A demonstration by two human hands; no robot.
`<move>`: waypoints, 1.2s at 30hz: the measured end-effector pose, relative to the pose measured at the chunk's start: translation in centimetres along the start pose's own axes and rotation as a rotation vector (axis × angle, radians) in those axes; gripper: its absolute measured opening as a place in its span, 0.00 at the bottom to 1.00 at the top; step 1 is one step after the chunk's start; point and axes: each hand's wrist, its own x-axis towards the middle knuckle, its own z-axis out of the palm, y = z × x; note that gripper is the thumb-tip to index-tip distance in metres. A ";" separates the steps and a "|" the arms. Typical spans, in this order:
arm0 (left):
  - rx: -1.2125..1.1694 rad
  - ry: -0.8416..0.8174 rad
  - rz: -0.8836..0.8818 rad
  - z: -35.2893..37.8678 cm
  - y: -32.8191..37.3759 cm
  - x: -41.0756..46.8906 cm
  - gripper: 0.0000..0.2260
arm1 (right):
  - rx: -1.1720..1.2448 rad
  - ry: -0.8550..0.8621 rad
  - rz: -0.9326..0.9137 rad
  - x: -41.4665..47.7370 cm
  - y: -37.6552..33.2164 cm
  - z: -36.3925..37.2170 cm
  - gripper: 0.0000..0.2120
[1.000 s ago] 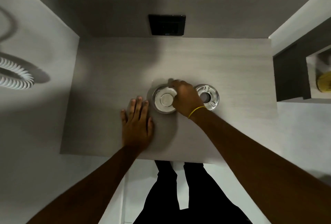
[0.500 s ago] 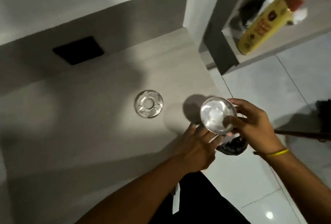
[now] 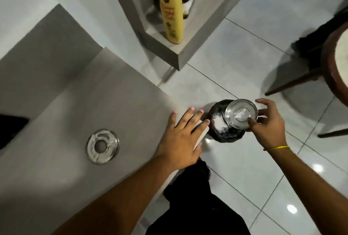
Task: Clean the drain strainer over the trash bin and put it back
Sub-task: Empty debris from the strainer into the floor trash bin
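Note:
My right hand (image 3: 267, 125) grips the round metal drain strainer (image 3: 241, 113) by its rim, thumb on its near edge. The strainer hangs directly above a small trash bin lined with a black bag (image 3: 224, 125) on the floor tiles. My left hand (image 3: 180, 137) is empty with fingers spread, hovering over the right edge of the grey sink, fingertips close to the bin. In the sink floor the metal drain opening (image 3: 103, 146) stands uncovered.
The grey sink basin (image 3: 56, 114) fills the left. A yellow bottle (image 3: 170, 11) stands on a low grey shelf behind. A round wooden stool (image 3: 335, 61) with dark legs is at the right. My dark trouser legs are below.
My right hand lifted the strainer out of the drain and carried it right, over the bin. The view swung right. My left hand left the sink floor and followed toward the bin.

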 end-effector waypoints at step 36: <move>-0.009 0.046 -0.021 1.3 0.4 0.3 0.41 | -1.313 -0.616 -0.547 13.6 22.6 13.8 0.42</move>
